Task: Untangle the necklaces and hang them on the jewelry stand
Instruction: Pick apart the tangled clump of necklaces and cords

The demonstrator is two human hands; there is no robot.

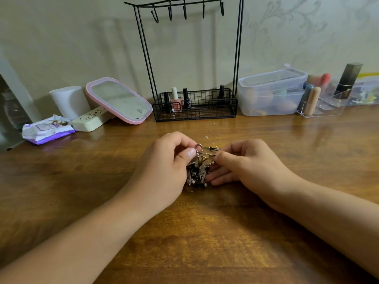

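Pinching the tangled necklaces [198, 171] from both sides: left hand [164, 171] thumb on a metal ring, right hand [246, 167] gripping black cord. Clump on table [205, 232], light, limp, snag-prone; tease by ring. Stand [190, 58] hooks bare.

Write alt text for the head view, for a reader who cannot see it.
Both hands, left hand and right hand, pinch a tangled clump of necklaces over a wooden table. Behind stands a black wire jewelry stand with bare hooks and nail polish bottles in its basket, between a pink mirror and clear boxes.
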